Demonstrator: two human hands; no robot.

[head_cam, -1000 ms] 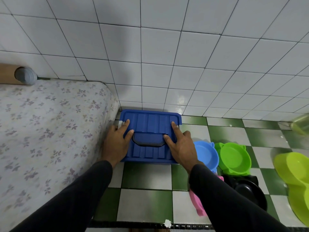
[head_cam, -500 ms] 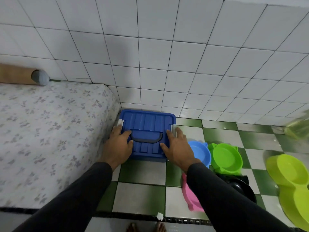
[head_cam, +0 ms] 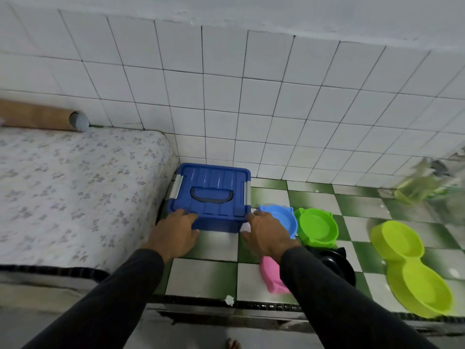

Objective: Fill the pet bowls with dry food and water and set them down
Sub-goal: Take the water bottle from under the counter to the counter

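Observation:
A blue lidded storage box (head_cam: 211, 195) with grey side latches and a dark handle stands on the tiled floor against the wall. My left hand (head_cam: 175, 231) touches its near left corner and my right hand (head_cam: 266, 233) its near right corner, fingers fairly straight. To the right lie a light blue bowl (head_cam: 283, 219), a green bowl (head_cam: 317, 226), a black bowl (head_cam: 337, 265), a pink bowl (head_cam: 273, 278) partly under my right sleeve, and a lime double bowl (head_cam: 412, 265).
A mattress (head_cam: 75, 187) with a flowered sheet borders the box on the left. A clear greenish bottle (head_cam: 417, 187) lies blurred at the far right by the wall. Green and white floor tiles (head_cam: 211, 248) show in front of the box.
Both hands slid back off the lid, from beside the handle to the box's near corners. The camera rose and pulled away, so more wall shows.

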